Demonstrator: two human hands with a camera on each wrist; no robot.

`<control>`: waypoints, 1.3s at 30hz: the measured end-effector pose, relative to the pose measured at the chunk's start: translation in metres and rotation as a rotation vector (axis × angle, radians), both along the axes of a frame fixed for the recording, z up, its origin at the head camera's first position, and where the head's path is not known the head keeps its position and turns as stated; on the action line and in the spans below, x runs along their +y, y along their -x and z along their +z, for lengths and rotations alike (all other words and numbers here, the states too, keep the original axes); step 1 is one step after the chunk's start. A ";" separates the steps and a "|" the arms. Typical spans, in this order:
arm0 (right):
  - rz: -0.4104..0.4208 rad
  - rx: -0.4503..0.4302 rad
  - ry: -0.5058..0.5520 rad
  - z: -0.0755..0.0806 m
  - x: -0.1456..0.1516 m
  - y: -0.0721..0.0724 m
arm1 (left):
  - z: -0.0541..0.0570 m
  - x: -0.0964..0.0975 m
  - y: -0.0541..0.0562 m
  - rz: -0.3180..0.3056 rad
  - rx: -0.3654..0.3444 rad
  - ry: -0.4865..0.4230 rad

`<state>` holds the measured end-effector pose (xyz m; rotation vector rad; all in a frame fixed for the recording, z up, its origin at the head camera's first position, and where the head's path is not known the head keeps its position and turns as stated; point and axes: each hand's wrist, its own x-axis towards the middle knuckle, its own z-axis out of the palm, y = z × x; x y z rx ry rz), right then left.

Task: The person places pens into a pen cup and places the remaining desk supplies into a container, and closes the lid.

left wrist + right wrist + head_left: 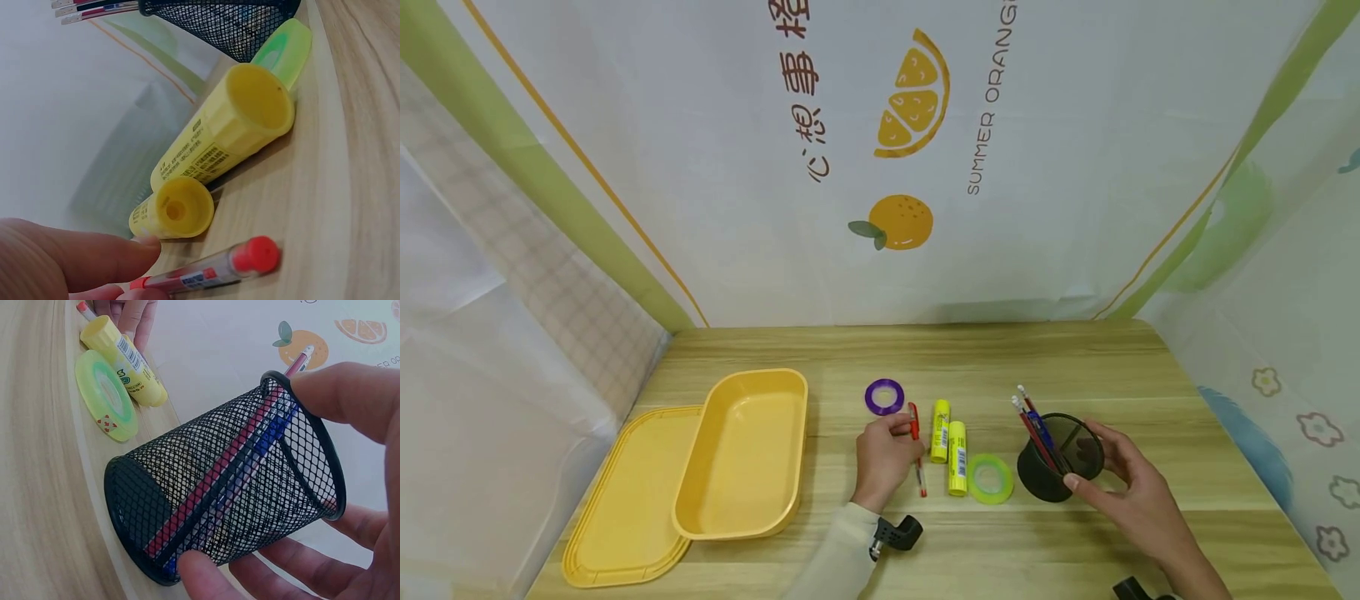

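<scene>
My left hand pinches a red pen between thumb and fingers, close over the table. The left wrist view shows the pen's clear barrel and red end beyond the fingertips. My right hand grips a black mesh pen holder, thumb and fingers spread around its rim and side. Inside the holder stand pencils and a blue pen, leaning to one side. Two yellow glue sticks lie side by side just right of the red pen, with a green tape roll beside them.
A purple tape roll lies behind my left hand. On the left, a yellow tray overlaps a flat yellow lid. White printed curtains enclose the wooden table at the back and sides.
</scene>
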<state>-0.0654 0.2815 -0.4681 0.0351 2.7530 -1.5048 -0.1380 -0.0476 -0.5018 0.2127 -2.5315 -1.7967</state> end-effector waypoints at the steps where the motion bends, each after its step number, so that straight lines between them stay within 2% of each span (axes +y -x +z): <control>1: 0.001 0.001 0.002 0.000 0.000 0.000 | 0.000 0.000 0.000 0.003 -0.001 0.007; 12: 0.001 0.007 0.006 -0.001 0.000 0.001 | -0.001 0.003 0.003 0.029 0.005 0.076; 18: -0.001 -0.009 0.013 -0.002 0.000 0.001 | 0.001 0.003 0.003 0.041 -0.027 0.087; 25: -0.007 -0.012 0.004 -0.003 0.001 0.001 | 0.006 -0.001 0.003 0.017 -0.099 0.024; 32: -0.007 -0.012 0.008 -0.002 0.001 0.001 | 0.011 -0.006 0.003 -0.022 -0.115 -0.050; 39: -0.005 -0.013 0.011 -0.003 0.002 0.001 | 0.013 -0.008 0.004 -0.059 -0.158 -0.208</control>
